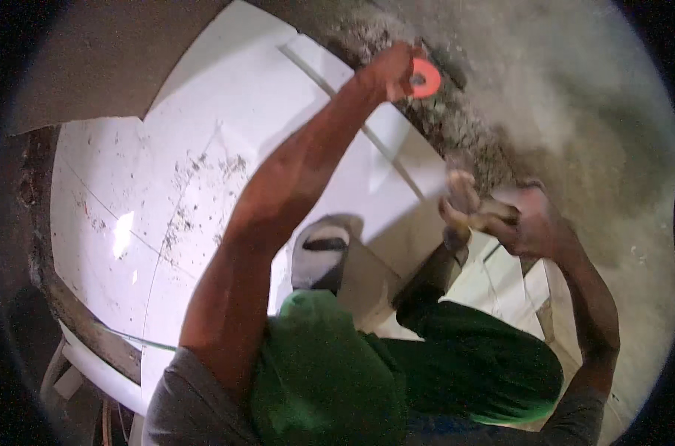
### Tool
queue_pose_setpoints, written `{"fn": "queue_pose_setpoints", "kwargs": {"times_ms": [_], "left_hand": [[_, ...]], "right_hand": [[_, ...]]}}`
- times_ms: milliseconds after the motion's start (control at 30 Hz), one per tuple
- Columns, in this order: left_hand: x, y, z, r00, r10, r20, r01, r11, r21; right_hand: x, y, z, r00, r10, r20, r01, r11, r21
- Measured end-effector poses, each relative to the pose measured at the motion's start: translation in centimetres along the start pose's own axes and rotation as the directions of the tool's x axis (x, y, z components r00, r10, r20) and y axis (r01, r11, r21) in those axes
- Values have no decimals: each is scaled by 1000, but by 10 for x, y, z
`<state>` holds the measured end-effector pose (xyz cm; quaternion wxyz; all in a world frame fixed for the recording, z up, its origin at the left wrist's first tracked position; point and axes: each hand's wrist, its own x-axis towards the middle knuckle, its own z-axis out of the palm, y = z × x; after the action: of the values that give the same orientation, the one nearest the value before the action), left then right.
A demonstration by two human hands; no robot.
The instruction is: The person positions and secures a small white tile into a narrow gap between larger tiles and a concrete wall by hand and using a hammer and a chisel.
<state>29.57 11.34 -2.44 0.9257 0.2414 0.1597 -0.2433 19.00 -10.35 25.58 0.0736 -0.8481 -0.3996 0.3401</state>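
Observation:
Stretched out at the top middle, my left hand (395, 70) is closed on a bright orange-pink disc (427, 79) with a hole in its centre. It is at the edge of the white tile floor (226, 82), beside a strip of loose rubble. My right hand (532, 215) is farther right and nearer to me, in front of the grey wall. Motion smears its fingers, and a pale brownish finger-like shape (467, 204) runs left from it. Whether that is fingers or something held, I cannot make out.
Dark crumbs of dirt (196, 186) lie scattered over the tiles. Broken rubble (456, 119) lines the foot of the grey wall (575, 97). A straight grey strip (386, 152) crosses the tiles. My shod foot (320, 256) stands near the middle. A thin green cord (136, 339) lies lower left.

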Motion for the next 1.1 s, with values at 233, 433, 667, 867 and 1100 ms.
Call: {"fn": "queue_pose_setpoints", "kwargs": {"times_ms": [233,433,667,867,1100], "left_hand": [[-14,20,33,981,45,-191,-41,999,25],[-14,19,46,955,27,-296,-41,998,-40],[-22,20,50,944,22,-328,-56,994,-94],[-19,-4,34,993,86,-79,-89,996,-32],[-11,42,66,986,123,-114,-147,962,-231]], "right_hand": [[-78,1,76,920,374,117,-391,892,228],[-73,10,98,876,465,128,-475,788,391],[-70,13,85,877,436,202,-479,822,309],[-97,14,72,788,588,180,-608,703,368],[-121,-6,89,599,782,170,-701,411,583]]}}
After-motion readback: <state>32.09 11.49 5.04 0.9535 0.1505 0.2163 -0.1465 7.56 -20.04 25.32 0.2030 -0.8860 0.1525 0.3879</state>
